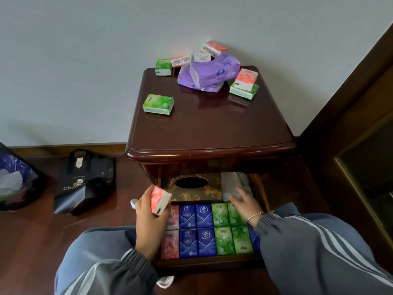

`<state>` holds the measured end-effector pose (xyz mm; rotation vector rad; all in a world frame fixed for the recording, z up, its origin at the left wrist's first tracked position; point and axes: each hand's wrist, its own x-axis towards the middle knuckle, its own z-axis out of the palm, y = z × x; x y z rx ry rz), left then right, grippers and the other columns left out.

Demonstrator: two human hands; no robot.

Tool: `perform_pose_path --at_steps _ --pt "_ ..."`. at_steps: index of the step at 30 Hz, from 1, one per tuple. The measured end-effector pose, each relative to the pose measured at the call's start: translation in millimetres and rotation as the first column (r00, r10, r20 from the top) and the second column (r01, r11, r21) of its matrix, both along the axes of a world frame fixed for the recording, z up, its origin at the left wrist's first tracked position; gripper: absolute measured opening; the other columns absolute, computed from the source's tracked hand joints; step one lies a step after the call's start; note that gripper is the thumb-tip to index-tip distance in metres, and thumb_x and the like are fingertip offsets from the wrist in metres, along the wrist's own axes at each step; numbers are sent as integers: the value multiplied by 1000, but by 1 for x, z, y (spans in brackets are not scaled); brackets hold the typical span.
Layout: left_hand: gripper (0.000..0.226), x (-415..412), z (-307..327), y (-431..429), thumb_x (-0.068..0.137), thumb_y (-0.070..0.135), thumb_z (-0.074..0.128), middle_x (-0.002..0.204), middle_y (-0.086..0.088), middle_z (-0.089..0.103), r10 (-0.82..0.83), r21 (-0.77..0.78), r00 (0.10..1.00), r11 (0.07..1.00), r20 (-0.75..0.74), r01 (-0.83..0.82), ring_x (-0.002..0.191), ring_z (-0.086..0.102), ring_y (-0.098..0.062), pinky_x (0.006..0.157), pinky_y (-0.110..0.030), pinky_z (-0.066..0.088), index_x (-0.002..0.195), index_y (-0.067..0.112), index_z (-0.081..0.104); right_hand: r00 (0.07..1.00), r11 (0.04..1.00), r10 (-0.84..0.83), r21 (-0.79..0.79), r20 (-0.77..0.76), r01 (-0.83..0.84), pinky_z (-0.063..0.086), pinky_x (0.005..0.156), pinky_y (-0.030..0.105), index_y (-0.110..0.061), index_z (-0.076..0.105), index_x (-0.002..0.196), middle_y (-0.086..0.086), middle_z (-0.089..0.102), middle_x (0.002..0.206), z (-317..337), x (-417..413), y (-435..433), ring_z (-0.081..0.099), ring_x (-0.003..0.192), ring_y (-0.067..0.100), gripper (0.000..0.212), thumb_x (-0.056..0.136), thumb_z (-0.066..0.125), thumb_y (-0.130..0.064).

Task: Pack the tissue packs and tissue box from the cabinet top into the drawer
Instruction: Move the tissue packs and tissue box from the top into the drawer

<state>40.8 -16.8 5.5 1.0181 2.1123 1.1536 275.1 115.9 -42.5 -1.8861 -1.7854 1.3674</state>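
Left of the tissue box (204,193) in the open drawer (208,264), the left hand (148,218) curled thumb and fingers round a red pack (160,201), packed rows (204,228) lay just in front of the box, and right of it the right hand (244,202) rested loosely spread fingers on a pale pack (231,184).

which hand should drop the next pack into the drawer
Left. The left hand grips a red pack just above the red column in the drawer; the right hand holds nothing.
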Motion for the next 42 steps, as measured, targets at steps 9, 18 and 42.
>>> perform_pose_path --at_steps 9,18,42 --pt "65 1 11 -10 84 13 69 129 -1 42 41 46 998 998 48 -43 114 37 -8 97 -27 34 140 24 38 212 645 -764 -711 -610 281 27 112 40 -8 55 87 5 57 102 61 -51 24 41 133 22 11 94 47 -8" --pt "65 -23 41 -19 81 13 71 125 7 43 149 197 987 968 60 -158 118 44 -13 98 -32 38 135 33 41 194 623 -782 -740 -592 253 27 108 46 -11 46 80 8 59 108 42 -51 19 40 135 28 34 88 19 9" --pt "60 4 114 -29 82 23 72 130 1 49 -34 299 999 953 -34 43 121 49 -15 103 -45 45 134 29 44 672 682 384 296 633 -669 4 116 50 -24 24 147 -4 29 153 126 -23 -52 20 143 16 66 92 24 -62"
